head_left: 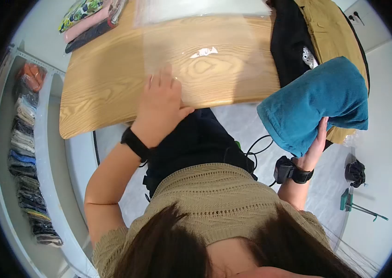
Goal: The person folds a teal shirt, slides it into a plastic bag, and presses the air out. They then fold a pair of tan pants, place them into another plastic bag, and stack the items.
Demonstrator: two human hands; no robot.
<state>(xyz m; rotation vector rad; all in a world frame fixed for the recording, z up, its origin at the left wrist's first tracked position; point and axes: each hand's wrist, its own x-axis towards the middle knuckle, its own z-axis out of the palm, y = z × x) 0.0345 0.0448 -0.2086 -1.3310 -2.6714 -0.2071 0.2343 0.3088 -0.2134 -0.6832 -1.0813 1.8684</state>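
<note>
My right hand (316,147) grips a folded teal cloth item (318,99), perhaps a garment, and holds it up off the right end of the table. Its thumb shows along the lower edge; the other fingers are hidden beneath the fabric. My left hand (159,99) lies with fingers stretched on the near side of the table, at the left edge of a clear plastic bag (235,34). This bag lies flat on the wood, with a white mark (204,52) showing at its middle.
The wooden table (96,99) carries more clear bags (200,10) at the back and folded clothes (87,23) at back left. Black (291,44) and tan garments (328,28) lie on the right. Shelves (29,176) of folded clothes stand left. A black cable (256,150) hangs below.
</note>
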